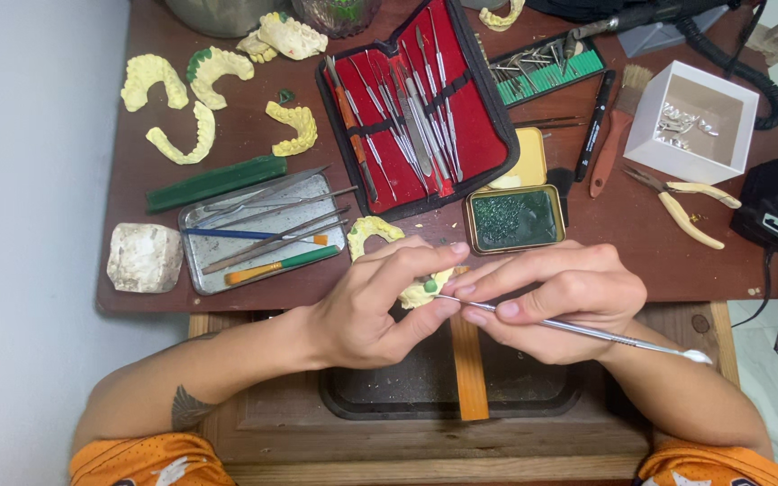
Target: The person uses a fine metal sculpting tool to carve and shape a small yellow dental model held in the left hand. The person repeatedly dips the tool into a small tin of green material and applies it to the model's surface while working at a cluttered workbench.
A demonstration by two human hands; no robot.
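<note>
Plaster tooth cast (420,290), pinched in the left hand (366,310) fingertips beside the right hand (556,297), which grips a thin steel carving tool (587,330) pen-style, looks light, stiff and chippy, best held by its thicker base.

Front edge: the tin of green wax (513,218) and metal tray (263,234) crowded the table (659,261).
Right front: bare wood lay beside the pliers (686,205) (a narrow strip).
Back: the red tool case (416,108) blocked.
</note>
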